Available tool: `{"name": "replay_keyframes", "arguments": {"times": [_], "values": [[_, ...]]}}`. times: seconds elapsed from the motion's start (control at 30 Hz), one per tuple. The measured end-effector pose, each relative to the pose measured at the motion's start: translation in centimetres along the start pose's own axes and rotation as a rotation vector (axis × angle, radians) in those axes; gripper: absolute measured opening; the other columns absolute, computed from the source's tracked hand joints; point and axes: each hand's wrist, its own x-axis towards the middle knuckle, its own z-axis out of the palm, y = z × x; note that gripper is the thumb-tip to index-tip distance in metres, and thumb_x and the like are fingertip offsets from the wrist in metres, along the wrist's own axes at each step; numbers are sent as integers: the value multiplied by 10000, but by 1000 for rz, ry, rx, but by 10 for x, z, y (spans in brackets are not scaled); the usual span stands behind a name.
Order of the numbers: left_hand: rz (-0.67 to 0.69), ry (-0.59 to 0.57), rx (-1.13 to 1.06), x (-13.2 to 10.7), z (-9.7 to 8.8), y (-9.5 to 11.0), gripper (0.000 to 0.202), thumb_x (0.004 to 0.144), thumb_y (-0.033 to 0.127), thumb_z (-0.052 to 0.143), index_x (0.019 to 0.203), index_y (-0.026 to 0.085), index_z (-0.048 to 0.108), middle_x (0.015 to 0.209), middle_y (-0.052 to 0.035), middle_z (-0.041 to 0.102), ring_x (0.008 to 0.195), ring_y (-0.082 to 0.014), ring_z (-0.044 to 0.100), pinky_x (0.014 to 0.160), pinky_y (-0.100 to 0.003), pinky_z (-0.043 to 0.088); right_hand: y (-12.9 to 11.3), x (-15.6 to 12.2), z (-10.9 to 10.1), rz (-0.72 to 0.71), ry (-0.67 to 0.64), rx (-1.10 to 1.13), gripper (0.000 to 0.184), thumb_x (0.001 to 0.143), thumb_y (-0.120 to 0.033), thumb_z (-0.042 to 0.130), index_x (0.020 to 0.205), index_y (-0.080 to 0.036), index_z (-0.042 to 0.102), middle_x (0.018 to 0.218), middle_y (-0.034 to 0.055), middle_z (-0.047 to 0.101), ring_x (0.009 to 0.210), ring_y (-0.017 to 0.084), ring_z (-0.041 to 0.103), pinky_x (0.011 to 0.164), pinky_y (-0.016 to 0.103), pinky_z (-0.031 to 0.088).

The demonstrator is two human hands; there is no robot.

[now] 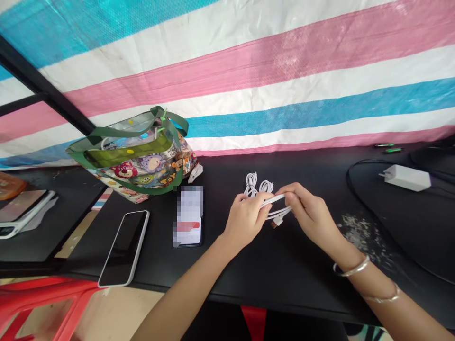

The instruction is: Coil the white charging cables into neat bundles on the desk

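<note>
My left hand (pixel 245 220) and right hand (pixel 311 213) are close together, both pinching a thin, white, rubbery charging cable (pixel 275 204) near the front edge of the black counter (pixel 284 277). 2 small white coils (pixel 250 183) of it stand beyond my left hand, and a small connector (pixel 277 220) hangs below. It should handle light, soft and springy, so the doubled straight stretch between my hands looks the surest hold. Toward the left end lie a white-cased black phone (pixel 122 248) and a colourful plastic tote bag (pixel 142 158) with green handles.
</note>
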Motion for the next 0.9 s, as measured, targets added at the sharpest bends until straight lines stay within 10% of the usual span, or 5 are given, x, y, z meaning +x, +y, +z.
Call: {"name": "replay_keyframes", "arguments": {"times": [0.9], "values": [[142, 115, -2, 8, -15, -10, 185, 904, 188, 470, 1010, 231, 615, 729, 46, 723, 732, -132, 668, 925, -332, 414, 3, 8, -14, -32, 441, 235, 362, 878, -544, 487, 781, -204, 558, 494, -80, 416, 345, 55, 371, 339, 199, 276]]}}
